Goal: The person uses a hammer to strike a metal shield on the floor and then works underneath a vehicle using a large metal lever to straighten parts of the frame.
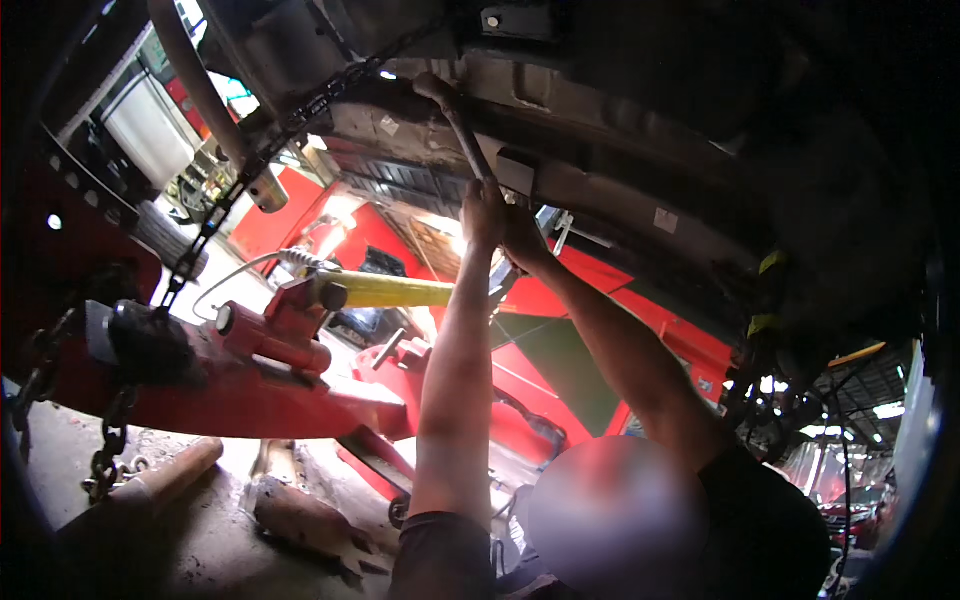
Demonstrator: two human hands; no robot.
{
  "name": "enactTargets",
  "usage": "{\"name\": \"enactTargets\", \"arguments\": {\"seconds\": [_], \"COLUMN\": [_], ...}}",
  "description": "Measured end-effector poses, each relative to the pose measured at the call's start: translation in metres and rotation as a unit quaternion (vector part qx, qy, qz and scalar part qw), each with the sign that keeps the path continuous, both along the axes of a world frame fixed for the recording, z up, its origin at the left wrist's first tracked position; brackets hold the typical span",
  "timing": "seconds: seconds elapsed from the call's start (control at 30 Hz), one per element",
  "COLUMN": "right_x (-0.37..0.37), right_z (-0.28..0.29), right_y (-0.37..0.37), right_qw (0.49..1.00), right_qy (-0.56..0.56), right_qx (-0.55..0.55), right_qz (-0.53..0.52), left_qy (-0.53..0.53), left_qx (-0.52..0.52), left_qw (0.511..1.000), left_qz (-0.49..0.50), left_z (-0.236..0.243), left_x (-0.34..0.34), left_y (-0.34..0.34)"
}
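Neither of my own hands shows in the head view. A person in a dark shirt stands right in front of me under a raised vehicle, both arms stretched upward. That person's two hands are clasped together around the lower end of a long metal bar tool. The tool's upper end meets the dark, dirty underbody of the vehicle.
A red hydraulic jack frame with a yellow handle stands at left. A dark chain runs diagonally from it up to the underbody, beside an exhaust pipe. Rusty parts lie on the concrete floor. Red equipment stands behind.
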State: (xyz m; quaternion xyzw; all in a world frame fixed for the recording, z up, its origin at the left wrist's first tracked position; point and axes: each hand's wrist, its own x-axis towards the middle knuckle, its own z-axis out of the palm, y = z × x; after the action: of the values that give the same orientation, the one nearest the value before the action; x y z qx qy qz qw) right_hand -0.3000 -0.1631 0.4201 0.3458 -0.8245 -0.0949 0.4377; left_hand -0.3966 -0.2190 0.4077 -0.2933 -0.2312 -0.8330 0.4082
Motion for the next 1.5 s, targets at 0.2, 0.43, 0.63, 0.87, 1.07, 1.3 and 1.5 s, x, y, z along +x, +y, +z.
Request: {"name": "enactTargets", "arguments": {"seconds": [0.2,0.43,0.63,0.87,1.07,1.3,1.5], "right_x": [0.006,0.037,0.049,0.062,0.007,-0.024,0.024], "right_z": [0.006,0.010,-0.001,-0.003,-0.004,-0.004,0.004], "right_y": [0.026,0.023,0.022,0.003,0.021,0.020,0.016], "right_qw": [0.985,0.992,0.987,0.969,0.988,0.987,0.992], "right_qy": [0.135,0.083,-0.029,0.183,-0.084,0.093,0.091], "right_qx": [0.029,0.098,-0.098,0.167,-0.113,0.126,0.088], "right_qz": [-0.102,-0.020,-0.125,-0.012,-0.062,-0.027,-0.027], "left_qy": [0.079,0.039,0.043,0.061,-0.022,0.033,0.068], "left_qx": [0.017,0.034,0.046,0.141,0.012,0.096,0.113], "left_qw": [0.995,0.999,0.998,0.987,1.000,0.995,0.991], "left_qz": [-0.063,-0.002,-0.012,-0.045,0.010,-0.012,0.006], "left_z": [-0.026,-0.009,-0.012,-0.035,-0.027,-0.056,-0.030], "left_x": [0.055,0.058,0.061,0.108,0.051,0.047,0.065], "left_y": [0.010,0.021,0.029,0.009,-0.004,-0.003,0.010]}}
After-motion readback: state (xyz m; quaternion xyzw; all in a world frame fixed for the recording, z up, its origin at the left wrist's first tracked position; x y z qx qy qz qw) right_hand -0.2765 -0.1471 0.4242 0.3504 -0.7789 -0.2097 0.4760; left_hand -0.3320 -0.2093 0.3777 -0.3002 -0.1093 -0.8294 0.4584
